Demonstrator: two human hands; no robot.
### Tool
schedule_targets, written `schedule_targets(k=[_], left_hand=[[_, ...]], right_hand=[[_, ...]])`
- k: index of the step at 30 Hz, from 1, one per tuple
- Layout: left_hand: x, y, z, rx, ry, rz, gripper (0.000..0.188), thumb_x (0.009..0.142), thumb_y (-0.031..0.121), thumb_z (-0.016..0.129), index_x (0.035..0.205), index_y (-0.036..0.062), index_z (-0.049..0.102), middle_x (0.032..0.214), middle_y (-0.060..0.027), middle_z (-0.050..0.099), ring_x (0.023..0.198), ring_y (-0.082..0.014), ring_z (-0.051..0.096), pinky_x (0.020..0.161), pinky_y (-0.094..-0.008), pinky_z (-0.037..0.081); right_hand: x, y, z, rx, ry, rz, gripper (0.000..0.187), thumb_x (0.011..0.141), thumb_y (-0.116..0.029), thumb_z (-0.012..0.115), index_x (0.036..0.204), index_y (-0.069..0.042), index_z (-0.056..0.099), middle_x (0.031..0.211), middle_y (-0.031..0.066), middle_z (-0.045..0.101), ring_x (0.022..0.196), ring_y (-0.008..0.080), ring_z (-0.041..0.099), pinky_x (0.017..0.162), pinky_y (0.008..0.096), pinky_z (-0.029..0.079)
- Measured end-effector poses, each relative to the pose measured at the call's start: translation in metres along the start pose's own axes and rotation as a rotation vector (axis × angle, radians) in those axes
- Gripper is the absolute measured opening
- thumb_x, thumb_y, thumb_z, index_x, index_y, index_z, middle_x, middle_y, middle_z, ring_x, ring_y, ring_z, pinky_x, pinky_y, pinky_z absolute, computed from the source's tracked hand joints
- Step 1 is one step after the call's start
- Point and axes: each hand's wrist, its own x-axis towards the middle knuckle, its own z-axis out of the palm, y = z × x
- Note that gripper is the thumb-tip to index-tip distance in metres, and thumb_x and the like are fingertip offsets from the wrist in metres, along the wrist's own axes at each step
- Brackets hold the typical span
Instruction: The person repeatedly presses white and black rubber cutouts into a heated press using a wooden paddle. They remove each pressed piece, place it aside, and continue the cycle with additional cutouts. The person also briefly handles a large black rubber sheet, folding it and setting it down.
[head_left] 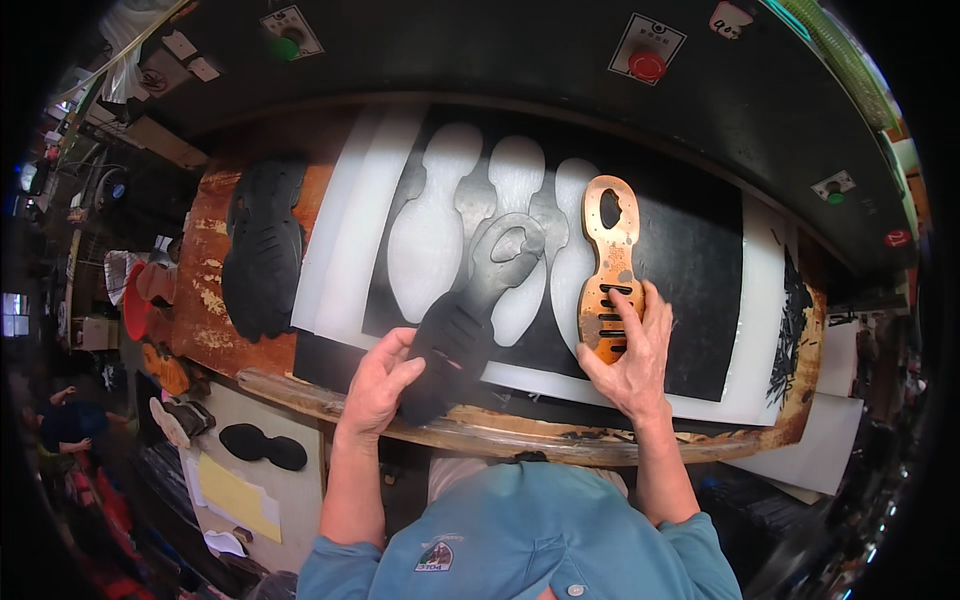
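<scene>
Between the thumb and fingers of my left hand [382, 372] is a black sole piece [450, 335], raised over the front edge of the bench. It has slits across its wide part and a hole near its far end. My right hand [638, 345] grips the near end of a tan, sole-shaped cutting die [606, 262], fingertips at its slots. The die lies on a black sheet [690, 270], just right of three sole-shaped cutouts [428, 245] through which white shows. The held sole piece hides part of the middle cutout.
A white board [760, 310] lies under the sheet. Stacked black sole pieces [265, 250] lie at the left of the worn bench, dark scraps [786, 345] at its right. Beyond stands a dark machine panel with a red button [647, 66] and a green button [286, 47]. A side table [300, 430] stands lower left.
</scene>
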Motion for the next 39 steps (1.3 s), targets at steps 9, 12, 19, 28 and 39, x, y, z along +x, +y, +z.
schedule_targets(k=[9,12,19,28,39], left_hand=[[0.019,-0.025,0.023,0.219,0.174,-0.014,0.045,0.106,0.005,0.063,0.148,-0.0078,0.056,0.137,-0.0116,0.07,0.124,-0.0138,0.064,0.107,-0.0319,0.051],[0.019,-0.023,0.025,0.485,0.302,0.028,0.044,0.107,0.008,0.063,0.148,-0.0062,0.056,0.132,-0.0107,0.071,0.118,-0.0118,0.065,0.102,-0.0314,0.054],[0.013,0.007,0.038,0.586,0.236,0.205,0.035,0.106,0.009,0.063,0.139,-0.001,0.065,0.12,-0.012,0.078,0.105,-0.0161,0.072,0.094,-0.0337,0.057],[0.025,0.062,-0.074,0.859,0.691,0.342,0.037,0.099,0.015,0.071,0.132,-0.004,0.072,0.129,-0.0196,0.076,0.121,-0.0298,0.071,0.109,-0.0396,0.053],[0.076,0.062,-0.215,1.301,0.933,0.423,0.048,0.108,0.021,0.065,0.149,-0.0033,0.06,0.145,-0.0217,0.065,0.133,-0.0321,0.064,0.113,-0.0401,0.048]], right_hand=[[0.097,-0.037,0.07,0.047,-0.016,-0.349,0.06,0.08,-0.033,0.089,0.127,0.0,0.07,0.128,0.0201,0.062,0.115,0.0385,0.058,0.098,0.0489,0.049],[0.106,-0.041,0.079,0.016,-0.022,-0.334,0.05,0.08,-0.033,0.088,0.121,-0.007,0.076,0.121,0.0159,0.062,0.108,0.0374,0.059,0.092,0.0487,0.049],[0.109,-0.035,0.1,-0.013,0.097,-0.351,0.016,0.096,-0.017,0.073,0.106,-0.005,0.074,0.107,0.014,0.066,0.095,0.0355,0.06,0.082,0.0456,0.048],[0.108,0.027,0.053,1.272,0.141,0.434,0.035,0.117,-0.032,0.05,0.107,-0.006,0.071,0.094,0.0014,0.069,0.081,0.0109,0.062,0.075,0.0274,0.052],[-0.005,0.277,-0.096,-0.55,0.416,0.948,0.061,0.107,-0.036,0.063,0.149,0.007,0.057,0.141,0.0302,0.061,0.132,0.0418,0.06,0.113,0.0488,0.047]])
